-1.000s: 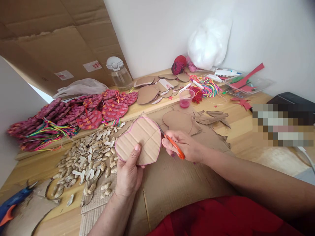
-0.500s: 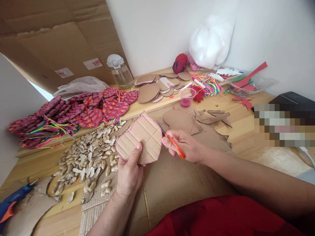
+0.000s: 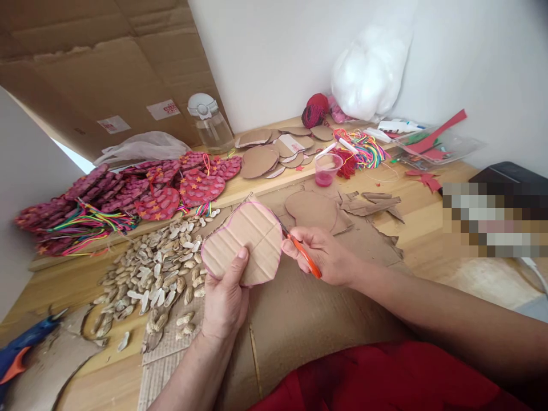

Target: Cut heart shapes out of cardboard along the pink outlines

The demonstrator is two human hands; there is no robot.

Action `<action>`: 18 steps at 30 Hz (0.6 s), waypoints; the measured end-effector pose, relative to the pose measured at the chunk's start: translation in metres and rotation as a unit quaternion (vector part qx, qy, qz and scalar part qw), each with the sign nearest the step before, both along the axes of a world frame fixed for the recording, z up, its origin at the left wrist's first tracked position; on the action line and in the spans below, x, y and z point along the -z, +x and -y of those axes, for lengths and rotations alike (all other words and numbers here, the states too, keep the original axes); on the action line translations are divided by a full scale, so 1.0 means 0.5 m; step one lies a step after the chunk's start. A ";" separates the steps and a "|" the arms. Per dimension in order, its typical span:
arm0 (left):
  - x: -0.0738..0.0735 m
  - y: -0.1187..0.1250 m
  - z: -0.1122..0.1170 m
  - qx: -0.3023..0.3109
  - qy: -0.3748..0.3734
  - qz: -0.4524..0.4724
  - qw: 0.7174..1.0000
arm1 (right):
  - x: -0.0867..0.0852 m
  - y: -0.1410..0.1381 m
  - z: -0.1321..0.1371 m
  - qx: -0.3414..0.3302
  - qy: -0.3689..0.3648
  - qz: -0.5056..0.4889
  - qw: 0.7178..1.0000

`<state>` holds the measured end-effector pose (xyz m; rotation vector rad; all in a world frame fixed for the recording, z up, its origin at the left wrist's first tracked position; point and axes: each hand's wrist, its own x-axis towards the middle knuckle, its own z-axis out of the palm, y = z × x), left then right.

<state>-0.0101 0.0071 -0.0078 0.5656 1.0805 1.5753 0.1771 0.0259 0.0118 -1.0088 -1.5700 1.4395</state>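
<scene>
My left hand grips a piece of cardboard by its lower edge, thumb on top. The piece is roughly heart-shaped, with a pink line drawn along its border. In my right hand are orange-handled scissors. Their dark blades meet the cardboard's right edge; how far the blades are parted is hard to see. Behind the scissors lies another cardboard heart shape on the table, beside torn cardboard scraps.
Peanut shells spread left of my hands. Pink decorated hearts with coloured threads and cardboard cutouts line the raised shelf. A plastic cup holds pink liquid. A blue glue gun lies at far left; a water bottle stands behind.
The scissors' handle and my right hand have shifted very slightly at the cardboard's right edge. The cardboard and my left hand look nearly the same.
</scene>
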 end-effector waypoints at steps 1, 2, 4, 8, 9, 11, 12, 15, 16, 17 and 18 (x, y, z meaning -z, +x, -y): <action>0.000 0.000 0.000 0.000 0.001 -0.002 1.000 | 0.000 0.000 0.000 0.003 0.002 0.002 1.000; 0.000 0.000 0.000 0.000 0.002 -0.004 1.000 | 0.000 0.000 0.000 0.005 0.004 0.004 1.000; 0.000 0.001 -0.001 0.002 0.005 -0.007 1.000 | -0.001 -0.001 0.001 0.009 0.010 0.009 1.000; -0.002 0.000 -0.003 0.009 0.015 -0.006 1.000 | 0.000 -0.003 0.002 0.016 0.017 0.014 1.000; -0.002 -0.001 -0.003 0.009 0.017 -0.005 1.000 | 0.001 -0.003 0.002 0.017 0.019 0.009 1.000; -0.003 -0.002 -0.003 0.007 0.021 -0.003 1.000 | 0.004 -0.005 0.003 0.020 0.021 -0.006 1.000; -0.004 -0.003 -0.003 0.006 0.022 -0.002 1.000 | 0.005 -0.006 0.004 0.021 0.021 -0.012 0.999; -0.006 -0.004 -0.003 0.006 0.024 0.000 1.000 | 0.005 -0.008 0.005 0.026 0.014 -0.013 0.999; -0.007 -0.004 -0.003 0.005 0.025 -0.001 1.000 | 0.004 -0.008 0.005 0.027 0.012 -0.009 1.000; -0.007 -0.004 -0.004 0.004 0.026 -0.002 1.000 | 0.003 -0.008 0.005 0.028 0.011 -0.005 1.000; -0.008 -0.005 -0.004 0.000 0.026 -0.004 1.000 | 0.002 -0.009 0.005 0.029 0.010 0.000 1.000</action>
